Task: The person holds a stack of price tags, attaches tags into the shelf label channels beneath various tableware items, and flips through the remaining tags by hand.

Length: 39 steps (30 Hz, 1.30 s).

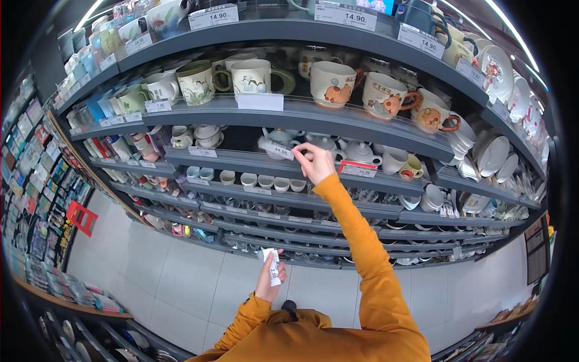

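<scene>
Shelving unit [265,30]: grey, many-tiered, curving across the view, loaded with crockery; the teapot shelf is one of its middle tiers.
Floor [145,253]: pale tiles, below and in front of the teapot shelf.
Teapot shelf [238,160]: dark grey front edge, price tags along it; landmark for these notes.
Red stool [82,218]: on the floor, well off to the left of the teapot shelf.
Plates [500,72]: patterned, stood on edge, up and right of the teapot shelf.
Animal mugs [333,84]: three cream ones, brown handles, one tier above the teapot shelf.
Teapots [360,151]: pale, in a row on the teapot shelf, partly behind the right hand.
Right hand [316,164]: mustard sleeve, raised to the front of the teapot shelf; thumb and forefinger closed in a pinch.
Left hand [268,281]: well below the teapot shelf, over the floor; fingers folded round white paper labels [274,269], print facing out, sideways.
Small bowls [248,180]: a row, one tier below the teapot shelf.
Price label [280,151]: pinched by its right end, tilted, at the teapot shelf's front edge; cannot tell whether it touches the edge.
</scene>
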### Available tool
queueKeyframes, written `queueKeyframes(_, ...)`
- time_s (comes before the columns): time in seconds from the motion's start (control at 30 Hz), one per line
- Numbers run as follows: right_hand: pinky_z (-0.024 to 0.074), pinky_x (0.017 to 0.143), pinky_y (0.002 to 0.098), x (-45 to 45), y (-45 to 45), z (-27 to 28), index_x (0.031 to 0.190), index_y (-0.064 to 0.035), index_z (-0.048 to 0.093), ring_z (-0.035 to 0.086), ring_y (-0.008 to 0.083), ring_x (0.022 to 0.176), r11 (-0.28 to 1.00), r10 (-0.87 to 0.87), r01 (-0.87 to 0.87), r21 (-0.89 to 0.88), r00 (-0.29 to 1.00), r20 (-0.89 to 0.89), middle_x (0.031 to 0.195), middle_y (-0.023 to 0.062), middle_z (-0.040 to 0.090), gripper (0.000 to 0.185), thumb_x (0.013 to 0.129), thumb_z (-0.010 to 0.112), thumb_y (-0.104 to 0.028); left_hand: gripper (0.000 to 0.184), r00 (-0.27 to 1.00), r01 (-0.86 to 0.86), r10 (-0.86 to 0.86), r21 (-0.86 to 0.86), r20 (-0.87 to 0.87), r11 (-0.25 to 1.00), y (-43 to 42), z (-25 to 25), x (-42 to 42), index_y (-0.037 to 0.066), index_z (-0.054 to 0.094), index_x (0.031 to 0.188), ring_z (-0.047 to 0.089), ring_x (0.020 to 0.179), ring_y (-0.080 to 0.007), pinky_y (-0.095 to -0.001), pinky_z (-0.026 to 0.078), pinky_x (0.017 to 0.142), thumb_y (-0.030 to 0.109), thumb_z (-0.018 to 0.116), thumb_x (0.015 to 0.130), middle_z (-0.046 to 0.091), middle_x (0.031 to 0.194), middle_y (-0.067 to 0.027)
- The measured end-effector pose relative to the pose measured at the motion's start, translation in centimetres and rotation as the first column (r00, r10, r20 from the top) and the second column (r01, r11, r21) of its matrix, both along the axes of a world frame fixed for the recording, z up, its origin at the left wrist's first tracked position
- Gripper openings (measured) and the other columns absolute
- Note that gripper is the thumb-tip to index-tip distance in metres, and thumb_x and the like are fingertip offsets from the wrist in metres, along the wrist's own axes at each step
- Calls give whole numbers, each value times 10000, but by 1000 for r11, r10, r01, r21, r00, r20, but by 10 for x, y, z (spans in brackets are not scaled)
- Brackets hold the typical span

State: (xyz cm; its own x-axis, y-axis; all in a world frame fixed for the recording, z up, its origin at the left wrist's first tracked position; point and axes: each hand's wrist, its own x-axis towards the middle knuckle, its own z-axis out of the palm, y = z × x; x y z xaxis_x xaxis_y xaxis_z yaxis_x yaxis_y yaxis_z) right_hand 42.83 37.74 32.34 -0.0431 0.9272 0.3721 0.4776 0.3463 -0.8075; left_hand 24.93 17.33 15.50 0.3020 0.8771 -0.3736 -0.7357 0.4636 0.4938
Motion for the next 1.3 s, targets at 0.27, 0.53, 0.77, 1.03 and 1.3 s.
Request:
queueKeyframes(0.27,303,357,215,-38,-145,-137,1011,-49,610,424,43,383,822,-28,-335,-460,783,-621,503,-23,500,127,929,589,-143,341,935,-341,352,157,-47,927,24,1,0,67,498,1142,362,606,-60,-215,313,564,367,483,980,389,701,36)
queueKeyframes(0.53,413,583,220,-34,-192,-176,1057,-35,598,556,84,596,713,40,-472,-518,766,-642,614,8,581,209,934,593,-204,251,950,-204,232,146,-211,968,27,-7,5,51,547,1112,554,798,-111,-246,455,718,243,555,951,562,881,-15)
queueKeyframes(0.77,441,951,312,-12,-161,-227,1109,-47,589,600,176,1064,857,168,-364,-366,867,-469,1124,96,633,253,941,576,-237,269,930,-308,325,121,-173,944,24,-21,-21,17,527,1118,557,754,-132,-256,465,708,233,535,958,566,848,-33)
queueKeyframes(1.03,527,710,273,-34,-88,-176,1107,-6,554,647,148,817,805,183,-456,-380,800,-571,927,76,662,211,946,550,-144,268,913,-331,343,89,-222,939,18,-23,-40,24,538,1120,595,781,-147,-264,498,724,237,540,957,587,873,-50)
queueKeyframes(1.3,491,617,372,-66,-8,-144,1139,-93,570,633,280,635,989,-41,82,-124,953,300,621,84,624,370,850,652,-309,254,945,-260,268,69,-189,963,13,-30,-40,41,524,1131,548,706,-132,-258,453,635,228,533,959,540,810,-26)
